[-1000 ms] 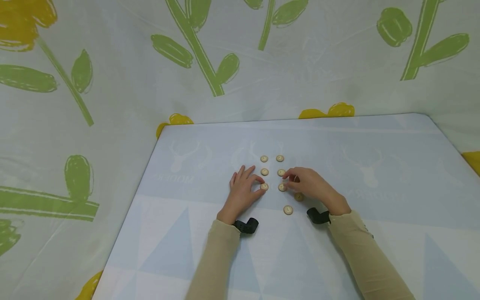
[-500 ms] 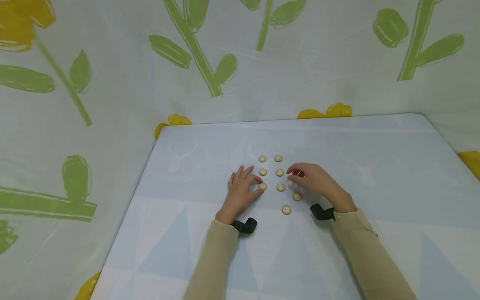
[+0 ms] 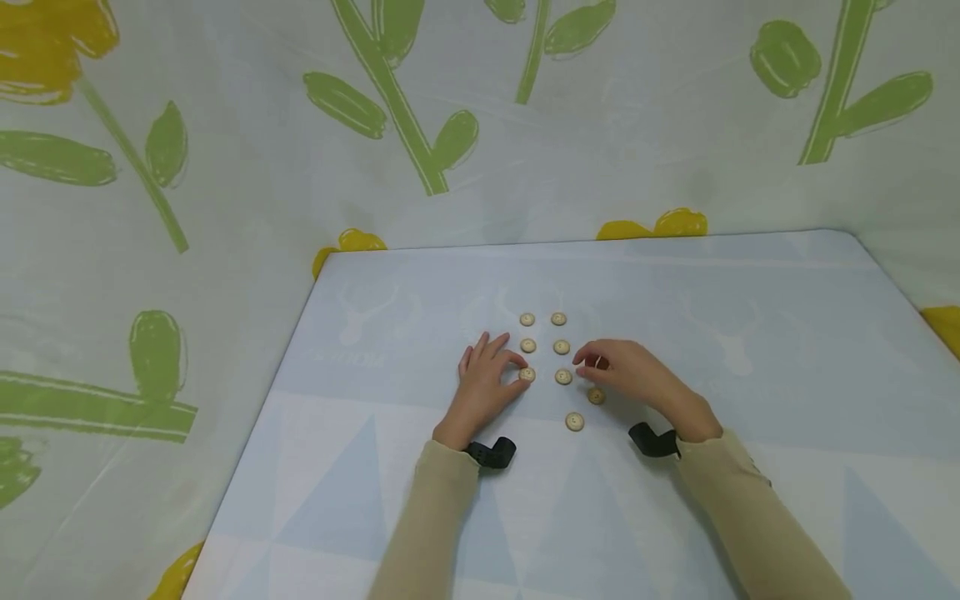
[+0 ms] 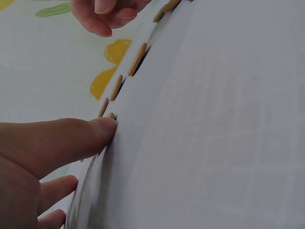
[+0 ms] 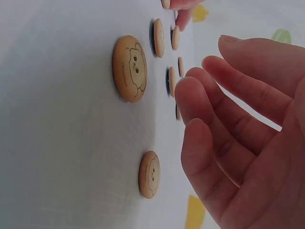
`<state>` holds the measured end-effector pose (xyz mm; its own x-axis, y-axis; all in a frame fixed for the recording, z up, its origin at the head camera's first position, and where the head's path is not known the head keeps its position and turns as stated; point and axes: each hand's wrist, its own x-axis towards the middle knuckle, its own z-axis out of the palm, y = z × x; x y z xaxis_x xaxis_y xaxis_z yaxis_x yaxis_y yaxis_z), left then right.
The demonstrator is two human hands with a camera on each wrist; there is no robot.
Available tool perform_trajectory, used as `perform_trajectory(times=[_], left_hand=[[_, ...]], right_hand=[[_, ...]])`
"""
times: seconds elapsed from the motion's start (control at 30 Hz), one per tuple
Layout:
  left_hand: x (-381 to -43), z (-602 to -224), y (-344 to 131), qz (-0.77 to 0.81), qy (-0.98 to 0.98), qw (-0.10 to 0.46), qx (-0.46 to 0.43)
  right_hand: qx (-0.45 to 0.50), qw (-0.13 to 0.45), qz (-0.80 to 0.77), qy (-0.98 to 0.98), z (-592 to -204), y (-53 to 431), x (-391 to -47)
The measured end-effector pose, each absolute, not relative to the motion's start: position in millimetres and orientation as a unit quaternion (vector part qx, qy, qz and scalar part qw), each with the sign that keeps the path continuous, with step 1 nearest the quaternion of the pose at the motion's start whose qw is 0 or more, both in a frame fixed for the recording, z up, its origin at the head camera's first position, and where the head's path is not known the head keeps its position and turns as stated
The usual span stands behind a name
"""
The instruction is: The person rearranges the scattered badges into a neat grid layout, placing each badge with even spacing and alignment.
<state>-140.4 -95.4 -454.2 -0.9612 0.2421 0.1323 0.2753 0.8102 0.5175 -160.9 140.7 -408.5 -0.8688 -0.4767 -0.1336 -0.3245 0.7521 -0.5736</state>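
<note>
Several round wooden buttons lie flat on the pale blue and white tabletop. My left hand (image 3: 483,387) holds the nearest button (image 3: 527,375) of the left column between thumb and forefinger; in the left wrist view the thumb (image 4: 90,138) presses on its edge. My right hand (image 3: 626,371) hovers with loosely bent fingers and nothing between them. Closest to its fingertips are a button (image 3: 563,377) in the right column and a loose button (image 3: 596,396). In the right wrist view, one button (image 5: 129,69) shows two holes and an engraved animal face.
Two short columns of buttons run away from me, with a far button (image 3: 527,319) at the left column's end. Nearer me lies another button (image 3: 574,422). Behind the table (image 3: 750,333) hangs a cloth (image 3: 570,167) printed with leaves and flowers.
My right hand has come off the right-column button and drawn back to the right, then sunk slightly. The left hand keeps its hold, and the buttons lie as before.
</note>
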Motion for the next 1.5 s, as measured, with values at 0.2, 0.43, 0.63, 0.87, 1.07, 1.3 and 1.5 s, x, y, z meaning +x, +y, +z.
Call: perform_trajectory(times=[0.2,0.43,0.63,0.87,1.07,1.3,1.5], left_hand=[[-140.3,-453.9,-94.2,-0.275,-0.951,0.028,-0.136],[-138.7,-452.0,-94.5,-0.280,-0.950,0.027,-0.135],[-139.0,-453.2,-95.0,-0.276,-0.951,0.030,-0.136],[-138.4,-451.9,-95.3,-0.272,-0.951,0.033,-0.141],[-138.7,-451.2,-96.0,-0.273,-0.951,0.035,-0.142],[-139.3,-451.8,-96.3,-0.275,-0.951,0.035,-0.141],[-139.4,-452.2,-95.5,-0.276,-0.950,0.034,-0.141]], right_hand=[[-0.243,0.154,-0.289,0.913,-406.8,142.2,-153.4],[-0.291,0.185,-0.294,0.891,-410.0,141.4,-148.1],[-0.307,0.179,-0.281,0.891,-411.2,138.0,-144.4],[-0.311,0.192,-0.261,0.894,-406.6,132.5,-139.7],[-0.308,0.197,-0.224,0.904,-408.0,130.2,-138.3],[-0.325,0.181,-0.204,0.906,-412.2,130.1,-137.7],[-0.342,0.177,-0.200,0.901,-413.4,130.2,-136.2]])
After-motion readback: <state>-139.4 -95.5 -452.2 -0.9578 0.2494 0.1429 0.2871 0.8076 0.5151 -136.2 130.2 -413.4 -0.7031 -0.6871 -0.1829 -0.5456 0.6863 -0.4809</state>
